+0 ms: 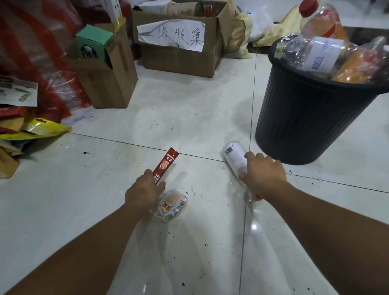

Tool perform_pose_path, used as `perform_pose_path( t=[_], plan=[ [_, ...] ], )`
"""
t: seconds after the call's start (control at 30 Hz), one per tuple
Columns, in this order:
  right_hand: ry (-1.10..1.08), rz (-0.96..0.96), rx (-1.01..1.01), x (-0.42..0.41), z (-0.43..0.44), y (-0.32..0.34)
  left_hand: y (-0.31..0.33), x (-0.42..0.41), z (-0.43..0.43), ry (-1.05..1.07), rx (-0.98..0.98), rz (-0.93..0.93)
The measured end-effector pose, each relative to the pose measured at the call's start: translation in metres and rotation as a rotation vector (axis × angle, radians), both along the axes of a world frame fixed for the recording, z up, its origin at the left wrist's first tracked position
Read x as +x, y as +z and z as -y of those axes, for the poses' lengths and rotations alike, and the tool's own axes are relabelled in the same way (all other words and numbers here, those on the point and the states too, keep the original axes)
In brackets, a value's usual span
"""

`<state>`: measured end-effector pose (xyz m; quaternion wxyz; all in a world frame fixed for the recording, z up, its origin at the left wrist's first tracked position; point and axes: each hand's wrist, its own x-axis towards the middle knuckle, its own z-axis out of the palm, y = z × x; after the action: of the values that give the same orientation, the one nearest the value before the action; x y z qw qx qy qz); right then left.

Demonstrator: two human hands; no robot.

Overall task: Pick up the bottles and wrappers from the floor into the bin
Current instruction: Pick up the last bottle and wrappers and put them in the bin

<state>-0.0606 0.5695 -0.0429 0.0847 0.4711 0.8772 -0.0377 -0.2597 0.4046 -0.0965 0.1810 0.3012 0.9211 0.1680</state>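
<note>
Two pieces of litter are in my grasp. My left hand (143,192) pinches the lower end of a red sachet (166,163) between thumb and curled fingers, and the sachet slants up and away from me over the white tiled floor (196,112). Just under that hand lies a crumpled wrapper (171,204), clear with an orange print; I cannot tell whether my fingers also touch it. My right hand (263,174) curls over a clear bottle (235,158) with a white barcoded label. Its base points away from me and its red cap (259,197) peeks out below my wrist. I cannot tell whether the bottle rests on the tiles or is lifted off them. Near it, to the right and further from me, stands the black bin (309,116), heaped above its rim with plastic bottles (320,52). Well beyond, two cardboard boxes (109,79) stand on the floor, the wider one bearing a handwritten paper sign (172,35). Dark specks dot the tiles around my arms.
</note>
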Motion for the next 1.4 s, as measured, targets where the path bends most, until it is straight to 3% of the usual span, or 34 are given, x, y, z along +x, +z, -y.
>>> perform_pose_path(
  t=[0.27,0.77,0.93,1.23,1.4],
  plan=[
    [-0.122,-0.13,-0.069,-0.013,0.0,-0.035,-0.015,-0.009,-0.001,0.02,-0.035,-0.002],
    [-0.317,-0.113,-0.266,-0.027,0.013,-0.051,-0.018,0.037,-0.04,0.104,0.121,0.433],
    [-0.242,-0.06,-0.256,-0.017,0.008,-0.031,-0.011,0.045,-0.043,0.059,0.116,0.451],
    [-0.2,-0.188,-0.18,0.009,-0.009,0.041,0.05,0.034,-0.052,-0.164,0.041,0.37],
    [-0.146,-0.275,-0.17,0.034,-0.024,0.101,0.101,0.04,-0.082,-0.214,0.112,0.303]
  ],
)
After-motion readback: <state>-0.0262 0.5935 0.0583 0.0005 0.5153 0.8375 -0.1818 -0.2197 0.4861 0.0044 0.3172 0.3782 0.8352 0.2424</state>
